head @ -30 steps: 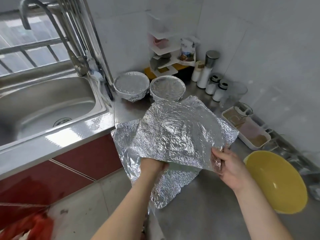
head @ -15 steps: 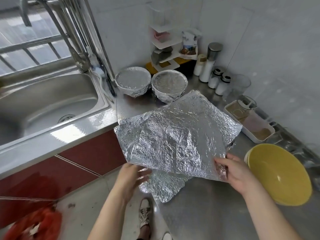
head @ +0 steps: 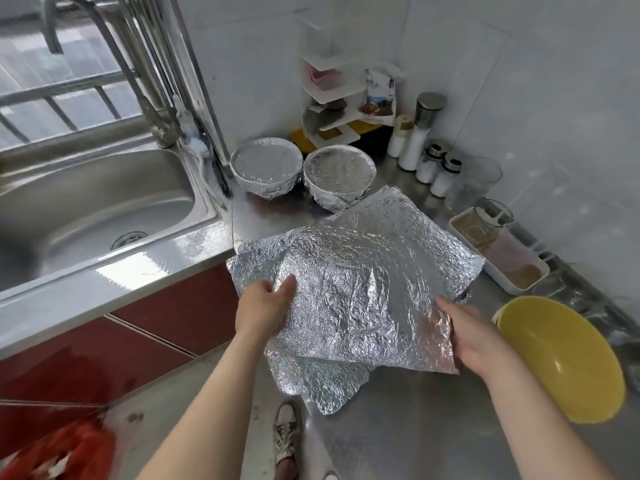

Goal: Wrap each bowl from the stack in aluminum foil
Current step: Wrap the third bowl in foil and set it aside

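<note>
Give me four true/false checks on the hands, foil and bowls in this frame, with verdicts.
1. The left hand and the right hand both grip the crumpled aluminium foil sheet. True.
2. The glossy yellow round bowl is wrapped in foil. False: it is bare and sits beside the right hand.
3. The two foil-wrapped round bowls stand side by side on the steel counter. True.
4. The foil sheet lies inside the stainless steel sink. False: it is over the counter, to the right of the sink.
</note>
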{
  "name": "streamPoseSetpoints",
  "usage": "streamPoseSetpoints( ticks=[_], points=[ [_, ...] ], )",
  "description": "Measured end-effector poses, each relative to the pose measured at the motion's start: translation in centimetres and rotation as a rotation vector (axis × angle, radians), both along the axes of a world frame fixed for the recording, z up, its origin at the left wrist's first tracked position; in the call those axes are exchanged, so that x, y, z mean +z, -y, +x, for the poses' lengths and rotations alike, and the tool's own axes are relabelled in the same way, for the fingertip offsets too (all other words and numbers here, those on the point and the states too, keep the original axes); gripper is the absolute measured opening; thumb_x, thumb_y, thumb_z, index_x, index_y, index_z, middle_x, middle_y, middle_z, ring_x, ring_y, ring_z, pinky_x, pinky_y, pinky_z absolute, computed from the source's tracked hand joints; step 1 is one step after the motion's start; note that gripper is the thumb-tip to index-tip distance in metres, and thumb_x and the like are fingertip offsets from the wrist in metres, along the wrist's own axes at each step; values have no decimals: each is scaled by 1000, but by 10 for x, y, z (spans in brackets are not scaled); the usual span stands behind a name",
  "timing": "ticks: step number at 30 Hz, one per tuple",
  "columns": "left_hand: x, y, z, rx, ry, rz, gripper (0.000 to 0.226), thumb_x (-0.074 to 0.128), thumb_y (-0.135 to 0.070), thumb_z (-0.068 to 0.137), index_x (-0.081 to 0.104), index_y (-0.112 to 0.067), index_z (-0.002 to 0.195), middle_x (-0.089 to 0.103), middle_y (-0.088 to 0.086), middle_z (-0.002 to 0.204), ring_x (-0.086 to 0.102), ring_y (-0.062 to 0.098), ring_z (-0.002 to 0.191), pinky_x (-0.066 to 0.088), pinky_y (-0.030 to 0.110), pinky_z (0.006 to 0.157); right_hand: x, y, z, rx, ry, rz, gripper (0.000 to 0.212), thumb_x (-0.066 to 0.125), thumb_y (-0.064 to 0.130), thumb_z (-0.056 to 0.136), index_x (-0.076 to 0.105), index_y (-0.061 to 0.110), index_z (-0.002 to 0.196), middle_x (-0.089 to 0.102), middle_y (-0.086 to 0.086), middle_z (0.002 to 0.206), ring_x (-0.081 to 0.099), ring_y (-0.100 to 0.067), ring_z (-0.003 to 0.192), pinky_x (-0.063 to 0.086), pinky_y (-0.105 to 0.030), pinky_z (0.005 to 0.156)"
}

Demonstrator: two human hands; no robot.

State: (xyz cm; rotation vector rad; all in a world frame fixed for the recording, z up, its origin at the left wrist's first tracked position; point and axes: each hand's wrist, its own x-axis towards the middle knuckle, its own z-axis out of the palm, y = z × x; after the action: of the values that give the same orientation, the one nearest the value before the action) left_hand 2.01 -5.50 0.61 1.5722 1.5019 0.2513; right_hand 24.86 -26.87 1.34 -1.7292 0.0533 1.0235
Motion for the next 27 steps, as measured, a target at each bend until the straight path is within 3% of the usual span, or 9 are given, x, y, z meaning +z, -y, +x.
streamPoseSetpoints(
  ticks=[3,6,9,14,17,20,22,25,27],
  points=[
    [-2,6,5,41,25,165,45,60,-53,91,58,-10,76,63,4,68,57,26,64,40,34,58,-2,-6,2,-6,178,-81,55,67,37,90,54,5,133,54,-8,136,48,-28,127,35,-44,110],
    [4,14,2,38,139,289,45,55,-43,97,57,-3,75,54,6,63,45,20,59,28,34,53,1,-7,-1,-16,328,-90,39,66,35,90,68,-3,100,67,-15,96,59,-24,94,43,-34,81],
    [6,20,-3,58,238,315,44,54,-36,99,52,-1,71,50,6,61,39,16,56,27,34,53,5,-5,-8,5,481,-105,43,65,35,91,64,-7,82,55,-12,72,46,-19,68,30,-29,58],
    [7,30,-7,40,286,286,35,51,-28,101,40,-22,69,45,-6,63,37,11,57,29,33,56,10,-6,-11,98,631,-142,41,60,34,94,52,10,62,41,0,50,37,-18,52,27,-31,53],
    [6,31,-9,21,270,283,31,47,-28,102,40,-25,72,44,-8,65,37,9,59,31,31,57,7,-9,-7,179,700,-162,37,50,36,99,57,7,77,50,-5,57,48,-24,56,39,-35,58],
    [4,31,-9,5,260,308,26,44,-29,103,45,-12,84,48,-6,72,40,12,65,30,34,61,4,-10,-3,226,833,-203,37,46,34,101,52,9,75,50,-1,60,47,-21,58,36,-36,57],
    [5,32,-9,-10,258,299,19,43,-28,104,43,-13,92,44,-11,74,38,8,65,31,28,61,1,-10,-4,215,905,-214,37,47,31,101,50,8,72,50,-1,59,47,-22,58,34,-37,58],
    [7,34,-8,-40,261,254,6,42,-25,104,40,-19,106,39,-18,78,38,3,67,32,30,66,-7,-8,-7,223,877,-228,38,47,31,101,51,5,73,49,-3,58,48,-26,59,33,-35,56],
    [2,31,-10,-46,242,219,22,42,-25,104,46,-14,122,47,-14,88,43,12,74,30,29,75,-4,-7,-10,254,803,-226,41,43,36,101,54,5,77,52,-7,62,53,-30,65,35,-33,57]
  ],
)
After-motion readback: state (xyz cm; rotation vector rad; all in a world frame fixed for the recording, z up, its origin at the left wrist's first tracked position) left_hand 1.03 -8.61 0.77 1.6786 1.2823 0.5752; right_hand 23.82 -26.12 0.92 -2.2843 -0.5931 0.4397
